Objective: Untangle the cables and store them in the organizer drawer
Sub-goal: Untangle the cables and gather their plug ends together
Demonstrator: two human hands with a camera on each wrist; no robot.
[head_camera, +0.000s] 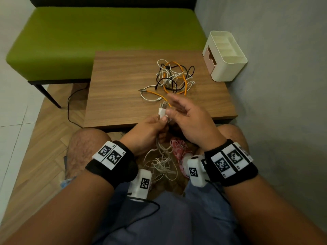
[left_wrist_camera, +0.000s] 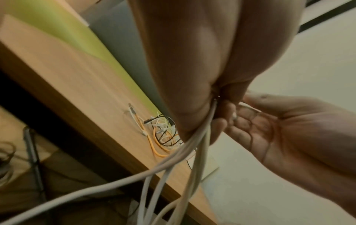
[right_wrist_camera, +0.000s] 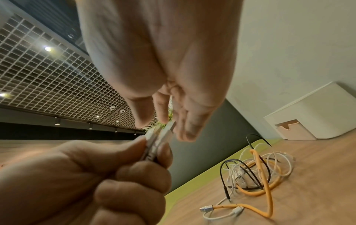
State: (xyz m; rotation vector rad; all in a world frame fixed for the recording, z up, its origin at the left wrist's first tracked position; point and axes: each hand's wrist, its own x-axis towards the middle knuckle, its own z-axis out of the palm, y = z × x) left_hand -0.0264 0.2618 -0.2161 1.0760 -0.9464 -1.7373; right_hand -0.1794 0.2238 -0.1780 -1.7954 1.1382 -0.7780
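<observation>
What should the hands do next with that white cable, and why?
Probably the right hand should gather the dangling loops into a neat coil. The left hand pinches the white cable near its plugs, but the rest hangs messy between the knees. The right hand is open beside the plugs, free to help. The organizer waits at the table corner.

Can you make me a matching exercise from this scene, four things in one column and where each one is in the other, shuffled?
Things:
1. white USB plugs
2. orange cable
3. organizer
4. green bench

Places:
A. beyond the table's far edge
B. on the table's far right corner
C. pinched in the left hand
D. in the tangle on the table

Pairs: 1-C, 2-D, 3-B, 4-A
</observation>
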